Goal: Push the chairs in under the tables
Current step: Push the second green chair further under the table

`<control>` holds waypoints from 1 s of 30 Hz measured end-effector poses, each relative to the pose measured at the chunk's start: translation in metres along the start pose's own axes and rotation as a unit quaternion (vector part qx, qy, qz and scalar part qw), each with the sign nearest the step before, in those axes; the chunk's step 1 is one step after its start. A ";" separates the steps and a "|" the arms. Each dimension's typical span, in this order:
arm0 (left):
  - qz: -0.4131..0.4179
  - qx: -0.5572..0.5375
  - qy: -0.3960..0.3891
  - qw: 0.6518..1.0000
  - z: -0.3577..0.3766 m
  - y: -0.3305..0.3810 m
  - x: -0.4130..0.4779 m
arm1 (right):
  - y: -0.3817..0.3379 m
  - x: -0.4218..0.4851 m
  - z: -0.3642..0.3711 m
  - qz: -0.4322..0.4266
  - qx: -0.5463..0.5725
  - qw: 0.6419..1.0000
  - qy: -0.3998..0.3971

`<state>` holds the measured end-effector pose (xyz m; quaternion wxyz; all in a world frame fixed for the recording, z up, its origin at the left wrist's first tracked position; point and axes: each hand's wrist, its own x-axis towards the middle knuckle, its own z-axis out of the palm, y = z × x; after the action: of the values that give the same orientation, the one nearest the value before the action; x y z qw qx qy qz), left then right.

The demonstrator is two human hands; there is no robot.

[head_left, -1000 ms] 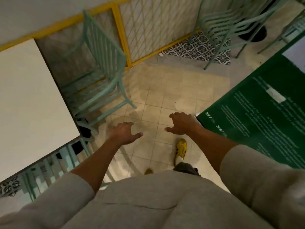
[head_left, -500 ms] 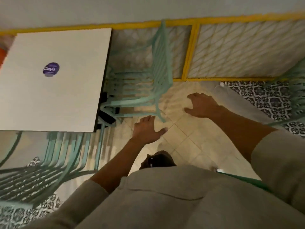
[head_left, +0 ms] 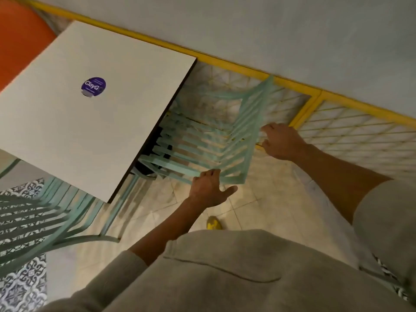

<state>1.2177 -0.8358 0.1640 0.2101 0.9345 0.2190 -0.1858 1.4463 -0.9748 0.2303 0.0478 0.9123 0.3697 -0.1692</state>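
Note:
A white square table (head_left: 74, 122) with a round purple sticker (head_left: 93, 86) fills the upper left. To its right stands a teal slatted chair (head_left: 202, 140), its seat front tucked a little under the table edge and its backrest towards me. My left hand (head_left: 210, 188) has its fingers curled over the near corner of the backrest, thumb spread. My right hand (head_left: 279, 140) grips the far side of the same backrest. A second teal chair (head_left: 33, 221) stands at the table's near side, lower left, blurred.
A yellow-framed lattice fence (head_left: 337, 122) runs close behind the chair, below a pale wall. An orange surface (head_left: 18, 37) lies at the top left. My yellow shoe (head_left: 213, 222) stands on the beige floor tiles; patterned tiles (head_left: 22, 284) lie at the lower left.
My view has turned to the table and chair. Both hands have moved forward from open air onto the chair's backrest, and the chair appears blurred with motion.

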 end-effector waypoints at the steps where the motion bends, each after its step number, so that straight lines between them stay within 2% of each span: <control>1: 0.000 -0.003 -0.002 1.000 -0.005 0.007 0.013 | 0.007 0.014 -0.009 -0.005 -0.007 1.000 -0.004; 7: -0.052 -0.059 0.025 0.997 -0.011 0.040 0.061 | 0.037 0.109 -0.036 -0.104 -0.104 0.987 -0.060; 11: -0.127 -0.126 0.030 0.983 0.001 0.063 0.090 | 0.056 0.177 -0.038 -0.222 -0.197 0.951 -0.088; 15: -0.254 -0.205 0.016 0.945 0.012 0.105 0.123 | 0.072 0.238 -0.043 -0.319 -0.264 0.902 -0.120; 20: -0.323 -0.209 0.031 0.923 0.031 0.147 0.152 | 0.089 0.276 -0.040 -0.385 -0.281 0.865 -0.155; 25: -0.393 -0.207 0.071 0.893 0.030 0.153 0.169 | 0.090 0.287 -0.030 -0.431 -0.296 0.835 -0.172; 30: -0.441 -0.202 0.072 0.871 0.034 0.154 0.179 | 0.097 0.289 -0.019 -0.449 -0.284 0.831 -0.167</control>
<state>1.4338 -0.9184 0.1048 0.2743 0.6888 0.6557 -0.1426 1.7119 -0.8506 0.1453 0.2845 0.5502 0.7565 -0.2098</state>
